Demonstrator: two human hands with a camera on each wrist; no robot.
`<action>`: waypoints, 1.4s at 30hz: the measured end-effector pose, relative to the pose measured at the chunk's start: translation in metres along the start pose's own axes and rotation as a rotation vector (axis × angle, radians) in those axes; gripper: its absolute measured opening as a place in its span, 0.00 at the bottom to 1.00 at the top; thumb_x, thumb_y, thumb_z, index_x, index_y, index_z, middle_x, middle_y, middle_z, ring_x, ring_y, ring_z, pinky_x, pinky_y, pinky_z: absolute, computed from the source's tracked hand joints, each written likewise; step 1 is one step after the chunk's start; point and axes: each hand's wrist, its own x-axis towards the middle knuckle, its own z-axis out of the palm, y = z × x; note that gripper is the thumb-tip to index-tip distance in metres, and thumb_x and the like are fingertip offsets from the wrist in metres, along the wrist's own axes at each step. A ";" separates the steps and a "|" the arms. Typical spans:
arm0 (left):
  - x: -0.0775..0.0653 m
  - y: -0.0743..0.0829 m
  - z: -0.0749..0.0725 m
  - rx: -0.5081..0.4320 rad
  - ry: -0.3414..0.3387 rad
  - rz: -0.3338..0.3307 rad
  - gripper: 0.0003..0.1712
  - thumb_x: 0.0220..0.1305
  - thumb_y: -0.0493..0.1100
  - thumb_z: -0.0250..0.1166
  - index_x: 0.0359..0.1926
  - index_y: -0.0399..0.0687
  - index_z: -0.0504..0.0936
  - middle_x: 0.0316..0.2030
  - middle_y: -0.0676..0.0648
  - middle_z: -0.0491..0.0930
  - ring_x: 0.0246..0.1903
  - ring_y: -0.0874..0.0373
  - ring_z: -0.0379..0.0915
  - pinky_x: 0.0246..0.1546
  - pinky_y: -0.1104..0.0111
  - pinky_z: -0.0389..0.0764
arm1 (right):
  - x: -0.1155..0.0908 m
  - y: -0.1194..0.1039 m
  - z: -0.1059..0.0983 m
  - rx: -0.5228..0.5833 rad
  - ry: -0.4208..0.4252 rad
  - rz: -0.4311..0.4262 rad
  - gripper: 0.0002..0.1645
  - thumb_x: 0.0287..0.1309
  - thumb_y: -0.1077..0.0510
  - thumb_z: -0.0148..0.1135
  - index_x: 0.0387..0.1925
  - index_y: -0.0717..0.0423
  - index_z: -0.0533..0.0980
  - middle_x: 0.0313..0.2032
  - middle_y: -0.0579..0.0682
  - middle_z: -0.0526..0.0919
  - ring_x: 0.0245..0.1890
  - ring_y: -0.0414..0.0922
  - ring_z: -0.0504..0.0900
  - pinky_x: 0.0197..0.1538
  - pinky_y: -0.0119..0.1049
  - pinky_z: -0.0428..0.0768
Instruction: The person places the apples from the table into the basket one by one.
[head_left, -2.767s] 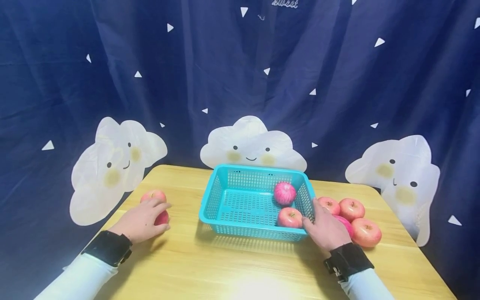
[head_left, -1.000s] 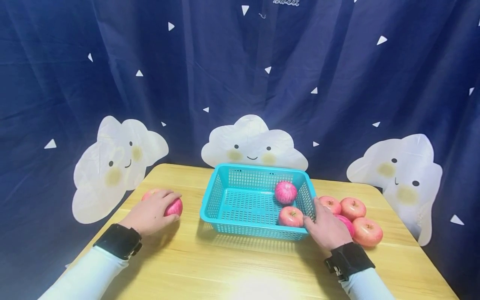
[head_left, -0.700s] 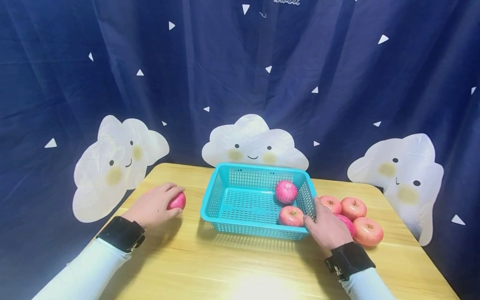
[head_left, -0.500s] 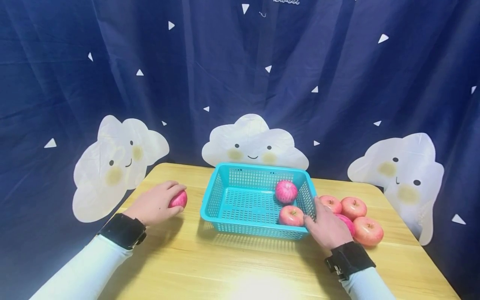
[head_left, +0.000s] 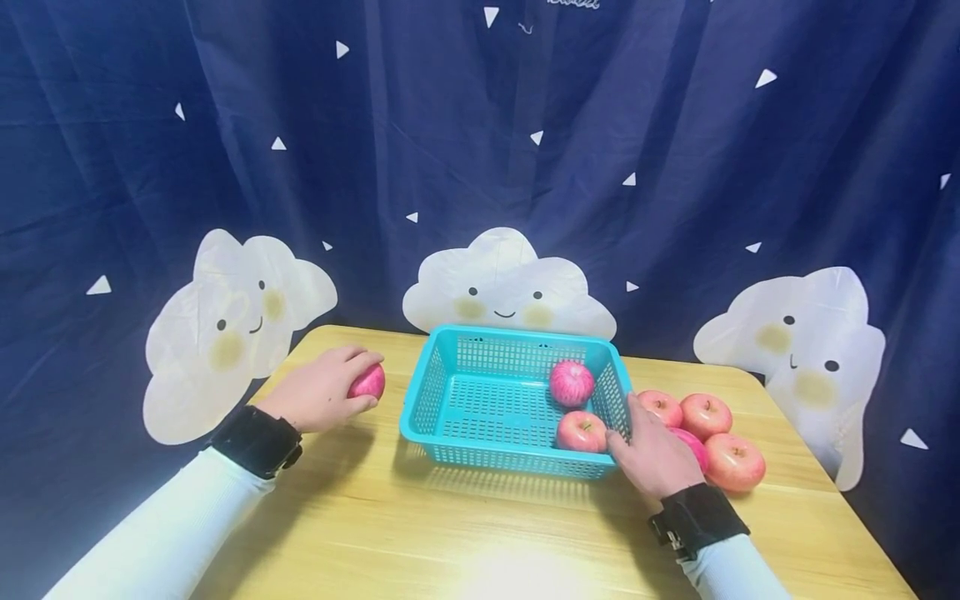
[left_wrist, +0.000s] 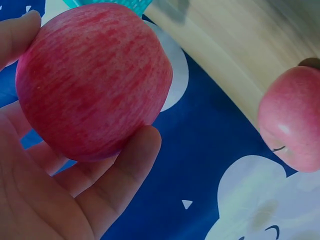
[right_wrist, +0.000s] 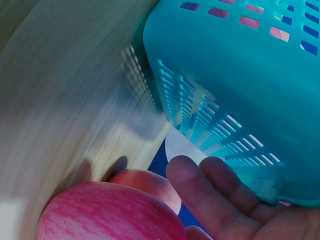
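Left hand, left of centre in the frame, grasps a red apple between thumb and fingers, off the table judging by the shadow. Teal basket sits mid-frame, two apples inside: striped pink apple and paler apple, both toward its right end. Right hand is at the basket's right edge, thumb over the rim, fingers along the outer wall; looks like a steadying pinch. Four apples sit right of frame, e.g. large apple. Left wrist view has another spare apple at the right edge.

Step, as judged: loading, with the held apple not yet over the basket. Next move calls for clearing the left rim, lowering, letting go.

Writing: white script at the top edge, cropped, not safely readable. No brands or labels seen on fruit or basket.
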 end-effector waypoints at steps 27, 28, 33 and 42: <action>0.037 0.036 -0.011 0.040 -0.012 0.073 0.37 0.57 0.54 0.74 0.66 0.51 0.77 0.56 0.44 0.77 0.49 0.47 0.76 0.45 0.54 0.82 | 0.001 0.001 -0.002 0.012 -0.002 0.015 0.49 0.69 0.40 0.50 0.79 0.63 0.48 0.72 0.67 0.63 0.63 0.67 0.73 0.52 0.64 0.78; 0.038 0.038 -0.011 0.037 -0.015 0.075 0.37 0.57 0.54 0.74 0.67 0.52 0.77 0.55 0.45 0.77 0.48 0.48 0.75 0.44 0.55 0.82 | 0.001 0.001 -0.002 0.012 -0.002 0.015 0.49 0.69 0.40 0.50 0.79 0.63 0.48 0.72 0.67 0.63 0.63 0.67 0.73 0.52 0.64 0.78; 0.042 0.044 -0.011 0.045 -0.028 0.086 0.39 0.57 0.55 0.74 0.68 0.51 0.76 0.55 0.45 0.75 0.47 0.49 0.74 0.41 0.56 0.83 | 0.001 0.001 -0.001 0.016 -0.006 0.011 0.49 0.69 0.41 0.50 0.79 0.64 0.48 0.72 0.67 0.62 0.63 0.67 0.73 0.52 0.63 0.79; 0.052 0.055 -0.007 0.062 -0.031 0.132 0.38 0.57 0.55 0.74 0.67 0.51 0.76 0.56 0.44 0.75 0.47 0.47 0.76 0.40 0.55 0.84 | 0.001 0.002 0.000 0.020 -0.002 0.006 0.49 0.69 0.41 0.52 0.79 0.63 0.49 0.72 0.67 0.62 0.63 0.67 0.73 0.52 0.64 0.78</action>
